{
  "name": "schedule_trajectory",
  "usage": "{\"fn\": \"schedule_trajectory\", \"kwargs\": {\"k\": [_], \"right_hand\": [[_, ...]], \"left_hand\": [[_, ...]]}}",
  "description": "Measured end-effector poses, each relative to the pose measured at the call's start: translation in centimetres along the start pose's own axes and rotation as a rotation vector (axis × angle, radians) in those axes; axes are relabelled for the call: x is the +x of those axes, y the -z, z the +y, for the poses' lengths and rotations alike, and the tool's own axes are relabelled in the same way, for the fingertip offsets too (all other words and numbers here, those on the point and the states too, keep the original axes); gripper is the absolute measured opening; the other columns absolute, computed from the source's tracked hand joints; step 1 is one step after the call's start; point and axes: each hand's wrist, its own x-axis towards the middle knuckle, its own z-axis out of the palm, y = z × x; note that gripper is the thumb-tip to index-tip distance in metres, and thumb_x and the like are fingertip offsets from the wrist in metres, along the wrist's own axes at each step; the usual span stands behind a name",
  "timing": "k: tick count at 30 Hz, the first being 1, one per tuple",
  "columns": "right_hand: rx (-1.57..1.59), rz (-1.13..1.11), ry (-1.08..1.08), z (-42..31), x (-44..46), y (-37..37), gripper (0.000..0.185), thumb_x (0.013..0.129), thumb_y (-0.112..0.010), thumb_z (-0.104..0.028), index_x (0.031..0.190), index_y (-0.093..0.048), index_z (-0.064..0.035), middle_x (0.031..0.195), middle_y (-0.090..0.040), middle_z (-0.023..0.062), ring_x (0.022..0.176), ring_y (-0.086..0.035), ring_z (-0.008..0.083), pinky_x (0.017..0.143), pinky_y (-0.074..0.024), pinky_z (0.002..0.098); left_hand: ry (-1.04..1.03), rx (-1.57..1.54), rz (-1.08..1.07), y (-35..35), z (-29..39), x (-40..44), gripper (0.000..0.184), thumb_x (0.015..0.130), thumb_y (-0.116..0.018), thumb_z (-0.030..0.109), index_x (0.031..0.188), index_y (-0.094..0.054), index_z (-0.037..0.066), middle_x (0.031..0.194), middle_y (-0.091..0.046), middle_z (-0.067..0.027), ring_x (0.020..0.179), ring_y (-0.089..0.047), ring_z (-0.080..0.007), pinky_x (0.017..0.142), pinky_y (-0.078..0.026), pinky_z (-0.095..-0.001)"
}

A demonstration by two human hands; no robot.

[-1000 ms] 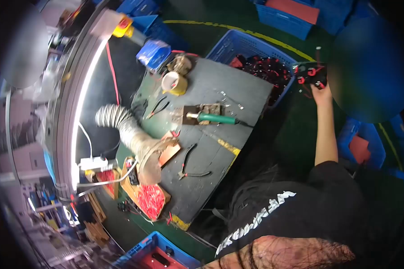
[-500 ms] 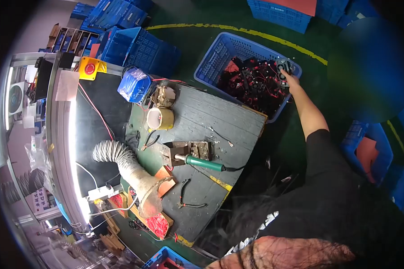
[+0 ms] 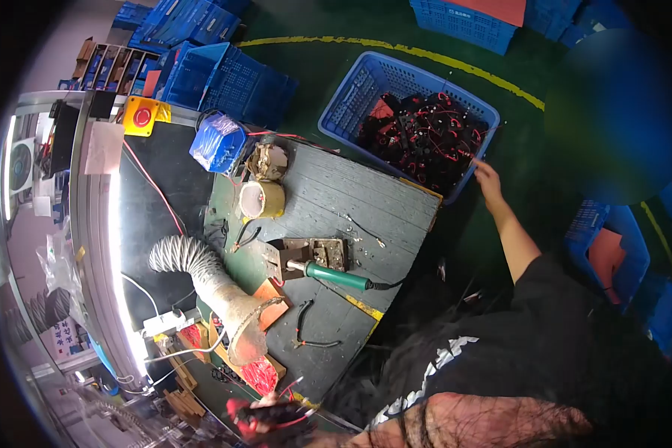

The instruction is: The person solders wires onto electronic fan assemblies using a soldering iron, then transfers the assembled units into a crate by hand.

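My right hand (image 3: 488, 181) is at the near right rim of a blue plastic crate (image 3: 349, 101), fingers stretched out and nothing seen in them. Inside the crate lies a heap of black parts with red wires (image 3: 425, 138). At the bottom edge, my left hand (image 3: 267, 405) is partly in view and blurred, closed around a black part with red wires (image 3: 285, 415). Beside it, on the near end of the workbench, a small open box holds red pieces (image 3: 261, 375).
A green-handled soldering iron (image 3: 337, 276) rests in its holder on the dark workbench (image 3: 366, 201). Around it are pliers (image 3: 302, 328), a flexible duct (image 3: 209, 276), a yellowish round container (image 3: 263, 200) and a blue container (image 3: 220, 142). More blue crates (image 3: 608, 250) stand on the floor.
My right hand has let go of the dark part it held over the crate and drawn back toward the rim. My left hand has come into view at the bottom, holding a wired part.
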Motion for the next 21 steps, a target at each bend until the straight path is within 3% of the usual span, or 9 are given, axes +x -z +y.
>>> {"fn": "schedule_trajectory", "kwargs": {"k": [3, 6, 10, 11, 12, 15, 16, 19, 21], "right_hand": [[0.157, -0.209, -0.157, -5.3, -7.1, 2.0, 0.028, 0.087, -0.053, -0.003, 0.111, -0.068, -0.0028, 0.100, -0.070, 0.0069, 0.098, -0.066, 0.0146, 0.081, -0.0510, 0.0281], [0.286, -0.278, -0.060, -14.6, -12.5, 3.0, 0.022, 0.093, -0.053, -0.013, 0.104, -0.066, 0.0010, 0.101, -0.069, 0.0114, 0.095, -0.067, 0.0205, 0.084, -0.0513, 0.0319], [0.251, -0.485, 0.301, -24.9, -17.9, 4.8, 0.030, 0.096, -0.048, -0.020, 0.100, -0.066, 0.0039, 0.104, -0.068, 0.0166, 0.099, -0.065, 0.0246, 0.088, -0.0498, 0.0347], [0.250, -0.490, 0.297, -27.2, -19.0, 5.1, 0.030, 0.096, -0.048, -0.020, 0.100, -0.066, 0.0039, 0.104, -0.068, 0.0166, 0.099, -0.065, 0.0246, 0.088, -0.0498, 0.0347], [0.231, -0.605, 0.338, -29.2, -20.4, 5.4, 0.039, 0.096, -0.050, -0.030, 0.104, -0.065, 0.0048, 0.109, -0.067, 0.0172, 0.103, -0.064, 0.0254, 0.090, -0.0492, 0.0353], [0.172, -0.780, 0.399, -32.9, -24.1, 5.6, 0.054, 0.091, -0.061, -0.044, 0.118, -0.063, 0.0031, 0.129, -0.059, 0.0179, 0.117, -0.059, 0.0276, 0.097, -0.0468, 0.0365], [0.116, -0.828, 0.412, -32.6, -24.6, 5.8, 0.072, 0.085, -0.067, -0.051, 0.131, -0.054, 0.0024, 0.137, -0.053, 0.0171, 0.124, -0.054, 0.0285, 0.100, -0.0449, 0.0386], [0.161, -0.810, 0.217, -31.5, -26.7, 4.8, 0.101, 0.071, -0.080, -0.052, 0.142, -0.038, 0.0071, 0.143, -0.047, 0.0182, 0.128, -0.051, 0.0299, 0.106, -0.0402, 0.0402], [0.118, -0.790, 0.193, -31.7, -27.0, 4.9, 0.105, 0.064, -0.088, -0.045, 0.140, -0.039, 0.0080, 0.141, -0.049, 0.0183, 0.127, -0.052, 0.0290, 0.106, -0.0399, 0.0400]], "left_hand": [[0.035, -0.119, -0.148, 0.2, -0.4, 1.0, 0.088, 0.073, -0.080, 0.035, 0.146, -0.037, 0.013, 0.146, -0.042, -0.0129, 0.119, -0.055, -0.0371, 0.094, -0.048, -0.0583], [0.156, -0.277, -0.340, -2.1, -1.8, 1.6, 0.088, 0.073, -0.080, 0.035, 0.146, -0.037, 0.013, 0.146, -0.042, -0.0130, 0.118, -0.056, -0.0372, 0.093, -0.050, -0.0582], [0.445, 0.027, -0.430, -22.1, -3.0, -1.9, 0.113, 0.051, -0.089, 0.019, 0.146, -0.031, -0.001, 0.130, -0.052, -0.0156, 0.117, -0.056, -0.0311, 0.100, -0.046, -0.0460], [0.580, -0.013, -0.498, -23.9, -3.6, -2.0, 0.103, 0.055, -0.086, 0.016, 0.143, -0.034, -0.002, 0.128, -0.054, -0.0164, 0.117, -0.056, -0.0317, 0.101, -0.046, -0.0463], [0.717, -0.042, -0.562, -25.7, -4.2, -2.2, 0.093, 0.060, -0.083, 0.013, 0.140, -0.038, -0.003, 0.126, -0.056, -0.0172, 0.117, -0.057, -0.0324, 0.102, -0.045, -0.0466], [0.731, 0.213, -0.634, -26.6, -7.6, -2.4, 0.078, 0.063, -0.082, 0.013, 0.130, -0.047, -0.003, 0.121, -0.060, -0.0158, 0.111, -0.060, -0.0323, 0.098, -0.048, -0.0445], [0.692, 0.234, -0.657, -27.0, -8.5, -2.6, 0.075, 0.063, -0.082, 0.013, 0.129, -0.049, -0.003, 0.118, -0.061, -0.0153, 0.109, -0.061, -0.0309, 0.098, -0.049, -0.0429], [0.657, 0.266, -0.737, -27.8, -9.5, -3.4, 0.074, 0.063, -0.081, 0.013, 0.129, -0.050, -0.003, 0.117, -0.062, -0.0142, 0.108, -0.061, -0.0285, 0.097, -0.049, -0.0407], [0.571, 0.309, -0.778, -27.0, -10.4, -3.7, 0.076, 0.062, -0.081, 0.014, 0.130, -0.049, -0.001, 0.117, -0.061, -0.0124, 0.107, -0.061, -0.0263, 0.096, -0.049, -0.0394]]}}
